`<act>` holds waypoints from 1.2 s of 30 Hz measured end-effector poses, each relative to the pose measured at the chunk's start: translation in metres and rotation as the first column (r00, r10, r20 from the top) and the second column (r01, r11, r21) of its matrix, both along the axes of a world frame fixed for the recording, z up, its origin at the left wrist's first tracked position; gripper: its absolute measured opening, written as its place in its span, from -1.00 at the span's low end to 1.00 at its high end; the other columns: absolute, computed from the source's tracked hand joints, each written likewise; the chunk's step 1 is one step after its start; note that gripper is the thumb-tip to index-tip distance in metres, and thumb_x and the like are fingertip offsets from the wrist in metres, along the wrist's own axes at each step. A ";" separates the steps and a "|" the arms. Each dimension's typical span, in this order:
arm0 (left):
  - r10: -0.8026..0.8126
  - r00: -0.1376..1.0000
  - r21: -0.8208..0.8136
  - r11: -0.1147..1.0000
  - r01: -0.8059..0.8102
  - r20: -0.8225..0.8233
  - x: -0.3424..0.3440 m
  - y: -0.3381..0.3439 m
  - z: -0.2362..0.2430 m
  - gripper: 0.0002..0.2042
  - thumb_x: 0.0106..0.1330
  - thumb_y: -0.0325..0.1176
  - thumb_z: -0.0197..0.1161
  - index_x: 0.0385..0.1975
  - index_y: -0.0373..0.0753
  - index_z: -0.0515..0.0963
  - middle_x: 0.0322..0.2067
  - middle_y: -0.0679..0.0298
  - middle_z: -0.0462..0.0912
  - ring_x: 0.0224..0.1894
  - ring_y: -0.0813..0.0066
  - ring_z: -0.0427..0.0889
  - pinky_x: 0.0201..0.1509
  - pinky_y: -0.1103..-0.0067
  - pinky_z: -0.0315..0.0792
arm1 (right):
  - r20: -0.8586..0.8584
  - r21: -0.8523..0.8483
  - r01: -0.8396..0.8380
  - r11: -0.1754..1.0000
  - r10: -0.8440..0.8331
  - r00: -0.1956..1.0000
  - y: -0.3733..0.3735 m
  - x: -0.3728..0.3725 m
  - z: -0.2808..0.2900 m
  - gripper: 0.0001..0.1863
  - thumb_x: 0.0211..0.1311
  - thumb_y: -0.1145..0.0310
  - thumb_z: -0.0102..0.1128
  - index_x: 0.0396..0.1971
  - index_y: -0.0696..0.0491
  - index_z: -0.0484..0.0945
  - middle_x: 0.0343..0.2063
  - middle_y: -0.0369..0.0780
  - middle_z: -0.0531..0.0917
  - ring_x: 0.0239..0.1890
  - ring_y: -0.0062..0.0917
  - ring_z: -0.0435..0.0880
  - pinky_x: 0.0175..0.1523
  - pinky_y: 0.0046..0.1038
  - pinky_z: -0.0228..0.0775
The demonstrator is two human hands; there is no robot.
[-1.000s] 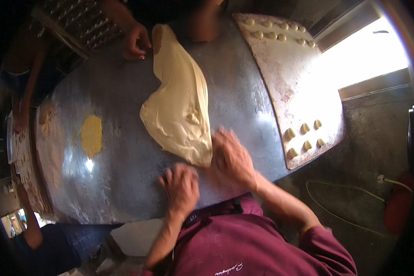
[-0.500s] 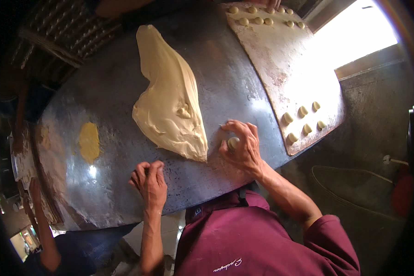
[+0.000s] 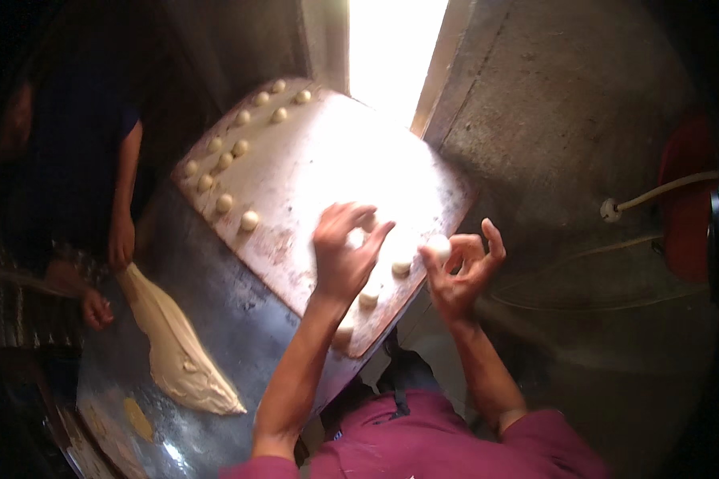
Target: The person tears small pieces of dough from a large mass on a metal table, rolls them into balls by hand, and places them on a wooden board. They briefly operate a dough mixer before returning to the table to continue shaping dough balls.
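My left hand (image 3: 342, 254) is over the floured board (image 3: 273, 239), its fingers and thumb curved around a pale dough ball (image 3: 355, 237); glare blurs the ball's outline. Past the board's right edge, my right hand (image 3: 462, 279) pinches another dough ball (image 3: 437, 246) between thumb and fingers, other fingertips raised. Between my hands and along the near edge of the board lie more dough balls, one (image 3: 401, 264) close to my left thumb, another (image 3: 368, 294) nearer to me.
Several dough balls (image 3: 224, 203) line the board's left side. A long dough sheet (image 3: 176, 351) rests on the dark metal table (image 3: 240, 343), its far end held by a co-worker's hand (image 3: 121, 241). A yellow smear (image 3: 138, 419) marks the table. Bright light enters through an opening (image 3: 391, 56).
My view has swung right toward the board. Both hands have moved from the metal table to the board. The dough sheet's far end is now in a co-worker's hand.
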State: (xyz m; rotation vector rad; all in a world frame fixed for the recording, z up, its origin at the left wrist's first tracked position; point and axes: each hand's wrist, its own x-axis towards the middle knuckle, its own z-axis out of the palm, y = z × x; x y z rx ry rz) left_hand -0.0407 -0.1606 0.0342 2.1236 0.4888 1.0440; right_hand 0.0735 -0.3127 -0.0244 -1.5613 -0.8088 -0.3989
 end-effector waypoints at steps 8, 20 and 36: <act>0.132 0.986 0.004 0.991 -0.133 0.100 0.006 -0.021 -0.013 -0.59 0.44 -0.11 0.14 0.03 -0.37 0.55 0.13 -0.17 0.48 0.07 0.05 0.59 0.08 0.30 0.52 | -0.325 -0.048 -0.081 0.996 0.061 0.944 -0.031 0.015 -0.001 -0.71 0.39 0.37 0.12 -0.10 0.06 0.19 -0.67 -0.39 0.35 -0.66 -0.77 0.23 -0.56 -0.55 0.06; 0.968 0.250 -0.968 0.059 -0.244 -0.004 -0.366 -0.166 -0.045 -0.87 0.34 -0.47 0.25 -0.18 -0.23 0.48 0.07 0.06 0.54 -0.08 0.27 0.65 0.08 0.43 0.56 | -0.176 -0.521 -0.850 0.076 0.965 0.194 0.085 -0.320 0.007 -0.76 0.06 0.42 0.35 -0.33 0.08 0.45 -0.45 -0.14 0.48 -0.39 -0.11 0.51 -0.26 -0.20 0.41; 0.566 0.773 -0.944 -0.026 -0.330 -0.286 -0.414 -0.184 -0.069 -0.76 0.53 -0.13 0.08 -0.23 -0.19 0.46 -0.56 0.23 0.45 -0.62 0.39 0.41 -0.51 0.49 0.30 | -0.569 -0.395 -0.917 0.060 0.767 0.296 0.008 -0.370 -0.037 -0.75 0.30 0.53 0.11 -0.10 0.10 0.27 -0.48 -0.20 0.53 -0.46 -0.46 0.53 -0.37 -0.41 0.32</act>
